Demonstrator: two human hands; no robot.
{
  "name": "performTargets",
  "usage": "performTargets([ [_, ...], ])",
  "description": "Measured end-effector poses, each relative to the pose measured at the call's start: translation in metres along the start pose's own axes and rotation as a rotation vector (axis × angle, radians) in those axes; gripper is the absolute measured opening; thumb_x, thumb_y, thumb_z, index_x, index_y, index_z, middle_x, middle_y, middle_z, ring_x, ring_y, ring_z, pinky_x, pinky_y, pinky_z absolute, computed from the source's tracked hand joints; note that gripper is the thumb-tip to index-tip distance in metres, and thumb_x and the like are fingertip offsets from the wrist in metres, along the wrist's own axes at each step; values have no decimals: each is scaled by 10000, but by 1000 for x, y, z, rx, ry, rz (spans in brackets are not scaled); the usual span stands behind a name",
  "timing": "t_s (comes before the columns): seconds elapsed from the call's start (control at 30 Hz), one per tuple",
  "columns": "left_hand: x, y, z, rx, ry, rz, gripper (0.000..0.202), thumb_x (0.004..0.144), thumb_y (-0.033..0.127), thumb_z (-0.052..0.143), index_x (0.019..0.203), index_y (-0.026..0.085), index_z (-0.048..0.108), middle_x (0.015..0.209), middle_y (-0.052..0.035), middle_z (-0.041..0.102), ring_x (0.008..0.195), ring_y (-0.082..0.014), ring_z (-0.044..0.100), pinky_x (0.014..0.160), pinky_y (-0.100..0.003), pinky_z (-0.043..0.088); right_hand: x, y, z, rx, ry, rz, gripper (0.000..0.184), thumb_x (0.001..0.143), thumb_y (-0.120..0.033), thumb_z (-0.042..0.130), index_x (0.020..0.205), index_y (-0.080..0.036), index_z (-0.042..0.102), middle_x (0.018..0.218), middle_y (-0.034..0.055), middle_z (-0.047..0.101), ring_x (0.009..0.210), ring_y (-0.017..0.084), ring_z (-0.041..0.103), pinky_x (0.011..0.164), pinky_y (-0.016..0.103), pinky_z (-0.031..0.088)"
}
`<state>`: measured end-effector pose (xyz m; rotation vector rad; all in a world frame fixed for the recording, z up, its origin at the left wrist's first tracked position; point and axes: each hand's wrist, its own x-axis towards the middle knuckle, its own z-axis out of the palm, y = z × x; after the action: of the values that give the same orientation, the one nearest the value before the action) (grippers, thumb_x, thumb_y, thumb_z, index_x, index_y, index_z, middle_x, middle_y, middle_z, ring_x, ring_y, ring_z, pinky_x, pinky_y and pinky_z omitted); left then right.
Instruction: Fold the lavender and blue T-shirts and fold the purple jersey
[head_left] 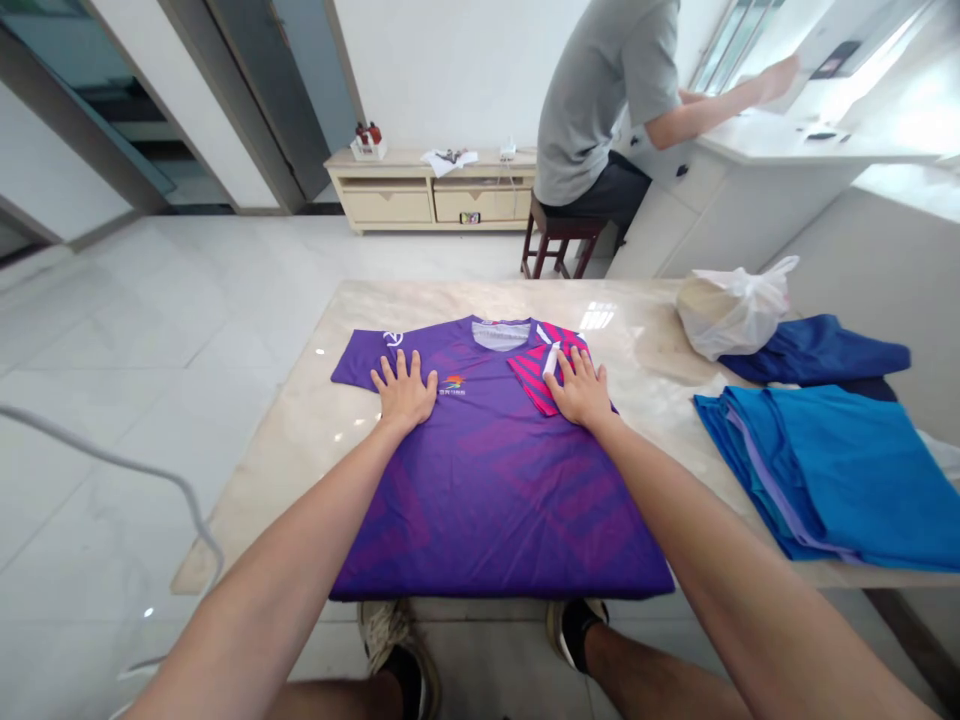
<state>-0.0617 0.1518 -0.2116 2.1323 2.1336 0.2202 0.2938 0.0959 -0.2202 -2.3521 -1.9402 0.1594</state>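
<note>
A purple T-shirt (495, 490) lies spread on the table with its collar away from me and its lower part at the near edge. One sleeve stretches out to the left. The pink striped sleeve (534, 382) is folded inward over the right shoulder. My left hand (406, 393) rests flat near the left shoulder, fingers spread, beside a small chest logo. Pressed on the folded sleeve and the shirt's right side is my right hand (581, 390), its fingers also apart. Neither hand grips the fabric.
Folded blue cloth (847, 470), a dark blue garment (825, 348) and a tied white plastic bag (739, 305) lie on the table's right side. A person (600, 100) sits on a stool (559, 235) at a white counter. A low cabinet (390, 205) stands against the wall.
</note>
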Motion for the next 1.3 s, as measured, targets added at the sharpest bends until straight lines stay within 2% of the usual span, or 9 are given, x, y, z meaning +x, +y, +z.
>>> performTargets([
  [0.17,13,15,-12,62,-63,49,815,1095,534,365,1769,81,295,1841,-252,219,1696,-531,155,1328,-769,119,26,-15,-6,-24,-70,29,765,1140,-554,169,1816,-197,193,1876,140,107,1728,370,98,1348,722,3],
  [0.27,-24,30,-38,83,-34,159,811,1081,435,437,1767,43,259,1842,-262,207,1700,-488,189,1354,-711,135,-1,-38,-24,-34,-10,-37,749,1123,-433,309,1804,-135,213,1873,162,95,1733,388,54,1352,711,-1],
  [0.4,-132,24,-90,68,-11,428,617,1089,382,473,1667,171,508,1730,-165,492,1595,-358,446,1351,-524,291,-81,-56,-76,34,-55,-231,735,1084,-378,467,1769,-153,324,1815,178,317,1702,364,232,1371,657,73],
  [0.53,-254,-31,-142,143,-81,264,452,1098,413,474,1366,161,737,1373,-187,741,1279,-361,683,1123,-495,514,-191,-38,-141,123,-343,-329,546,1076,-444,523,1530,-174,658,1569,171,655,1488,353,573,1319,532,321],
  [0.63,-330,-78,-157,148,-97,178,405,1094,356,459,1252,160,775,1248,-177,785,1202,-347,716,1050,-474,551,-281,-16,-170,305,-373,-260,518,1101,-508,428,1257,-177,794,1299,163,795,1203,315,739,1099,407,528],
  [0.77,-403,-106,-149,64,55,159,415,1081,306,446,1287,209,793,1398,-151,764,1348,-334,665,1200,-512,480,-383,-9,-161,396,-95,-103,518,1066,-542,417,1056,-212,816,1124,151,819,1072,325,752,1022,443,569],
  [0.93,-452,-94,-145,35,231,158,513,1048,287,482,1496,200,714,1684,-151,563,1591,-389,448,1328,-628,335,-454,-39,-132,329,425,-52,598,1069,-493,412,1498,-160,661,1581,191,614,1458,358,566,1258,555,445],
  [1.13,-475,-94,-140,-24,217,216,569,1023,271,534,1575,231,664,1765,-129,456,1666,-406,348,1361,-697,255,-501,-81,-113,125,473,-99,763,1066,-462,483,1731,-108,361,1785,252,324,1623,441,350,1281,657,389],
  [1.3,-502,-107,-120,-68,218,313,626,1009,250,556,1633,281,599,1817,-74,351,1711,-372,265,1361,-702,273,-522,-104,-103,141,411,-47,886,1039,-601,522,1753,-130,289,1764,247,368,1575,427,451,1251,585,446],
])
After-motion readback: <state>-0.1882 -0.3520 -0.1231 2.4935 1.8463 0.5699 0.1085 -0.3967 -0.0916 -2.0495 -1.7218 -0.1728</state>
